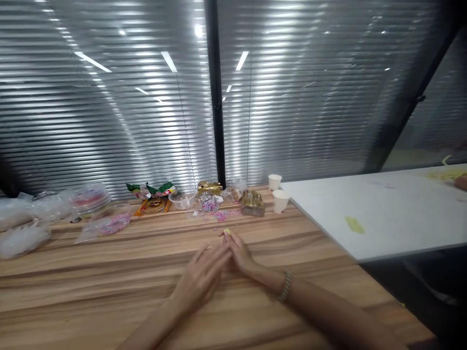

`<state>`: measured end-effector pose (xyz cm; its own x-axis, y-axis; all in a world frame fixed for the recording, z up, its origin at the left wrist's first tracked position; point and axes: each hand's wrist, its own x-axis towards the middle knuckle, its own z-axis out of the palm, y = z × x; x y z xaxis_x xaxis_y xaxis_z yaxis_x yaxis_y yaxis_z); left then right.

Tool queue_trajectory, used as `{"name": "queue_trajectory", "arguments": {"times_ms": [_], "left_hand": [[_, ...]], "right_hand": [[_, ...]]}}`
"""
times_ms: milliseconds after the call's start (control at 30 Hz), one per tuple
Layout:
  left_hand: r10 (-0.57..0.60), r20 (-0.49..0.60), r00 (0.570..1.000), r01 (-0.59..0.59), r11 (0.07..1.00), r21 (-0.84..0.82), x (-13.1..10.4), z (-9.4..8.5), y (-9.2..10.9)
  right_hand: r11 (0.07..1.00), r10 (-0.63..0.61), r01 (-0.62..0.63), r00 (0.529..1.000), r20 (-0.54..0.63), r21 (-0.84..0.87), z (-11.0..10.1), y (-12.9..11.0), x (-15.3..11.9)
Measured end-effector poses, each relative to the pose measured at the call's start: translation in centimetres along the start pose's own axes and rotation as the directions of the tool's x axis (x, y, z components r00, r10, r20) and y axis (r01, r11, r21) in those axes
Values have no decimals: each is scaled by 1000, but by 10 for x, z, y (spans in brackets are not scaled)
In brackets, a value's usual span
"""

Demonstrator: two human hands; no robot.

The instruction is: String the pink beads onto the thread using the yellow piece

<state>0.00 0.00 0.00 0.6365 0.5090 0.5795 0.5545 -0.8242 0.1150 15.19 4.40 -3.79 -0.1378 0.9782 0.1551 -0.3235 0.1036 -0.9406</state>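
A small soft-looking yellow lump (226, 231) shows at the fingertips of my right hand (238, 252), whose fingers are closed around it. What it is made of cannot be made out. My left hand (205, 270) lies alongside with its fingers stretched out, and their tips touch or overlap the right fingers. Nothing shows in the left hand, though its palm is hidden. Both hands are low over the wood-grain table (109, 291). Beyond them, loose pink and purple bits (222, 215) are scattered, close to a gold-coloured package (252, 203).
Two white cups (280, 201) stand at the back right. Behind are a clear plastic bowl (182, 199), green packets (156, 189) and plastic bags (24, 238). On the adjoining white table (321, 204) lies a yellow patch (354, 224); another person's hand (461, 182) shows at the right edge.
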Motion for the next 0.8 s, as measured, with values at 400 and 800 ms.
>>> {"name": "queue_trajectory", "arguments": {"times_ms": [400,800], "left_hand": [[-397,95,913,364,686,-630,45,34,-38],[-643,246,726,543,316,-778,32,48,-49]], "right_hand": [[796,449,-572,778,440,199,-16,-9,11],[809,419,-579,691,589,104,-27,-17,9]]}}
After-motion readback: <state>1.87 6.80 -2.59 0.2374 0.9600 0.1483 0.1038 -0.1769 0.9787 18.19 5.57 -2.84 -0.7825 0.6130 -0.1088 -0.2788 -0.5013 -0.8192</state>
